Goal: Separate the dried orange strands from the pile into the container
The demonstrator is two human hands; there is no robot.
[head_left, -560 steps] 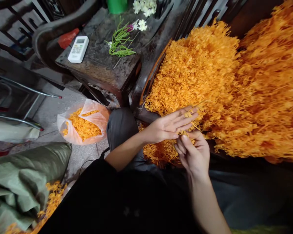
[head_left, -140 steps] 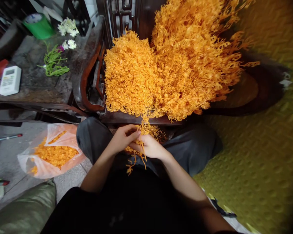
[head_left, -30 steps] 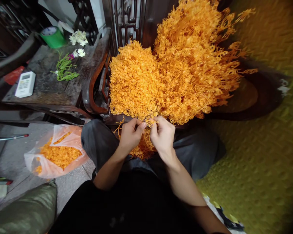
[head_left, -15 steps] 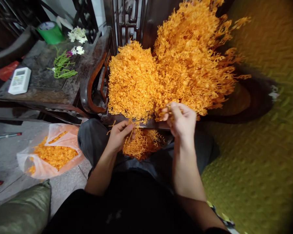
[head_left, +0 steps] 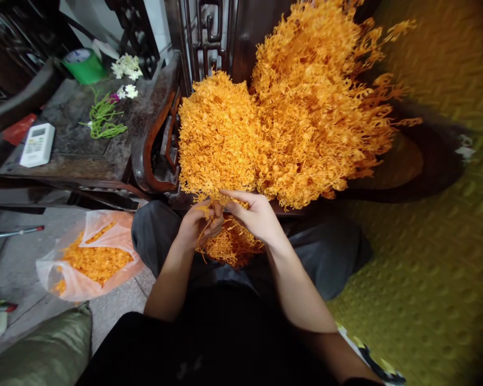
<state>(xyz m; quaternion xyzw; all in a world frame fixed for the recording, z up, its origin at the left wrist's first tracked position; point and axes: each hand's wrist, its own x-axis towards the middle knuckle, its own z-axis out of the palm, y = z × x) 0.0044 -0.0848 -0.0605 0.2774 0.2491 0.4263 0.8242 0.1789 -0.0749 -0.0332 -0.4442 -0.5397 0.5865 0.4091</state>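
A big heap of orange plastic flower sprigs [head_left: 290,118] lies on a dark wooden chair [head_left: 156,145] in front of me. My left hand [head_left: 197,225] is closed round a small bunch of orange sprigs [head_left: 209,214] just below the heap's front edge. My right hand [head_left: 255,214] meets it from the right, fingers pinched on the same bunch. A smaller clump of orange sprigs [head_left: 233,246] rests on my lap between my knees, under both hands.
A pink plastic bag of orange pieces [head_left: 90,260] sits on the floor at left. The dark side table [head_left: 76,155] holds a white remote [head_left: 37,145], green stems [head_left: 102,118], white flowers [head_left: 126,67] and a green tape roll [head_left: 82,64]. Yellow-green woven matting [head_left: 422,257] fills the right.
My right hand has come down from the heap's front edge and back to my left hand, bringing sprigs to the bunch. The left hand has stayed close to the lap clump.
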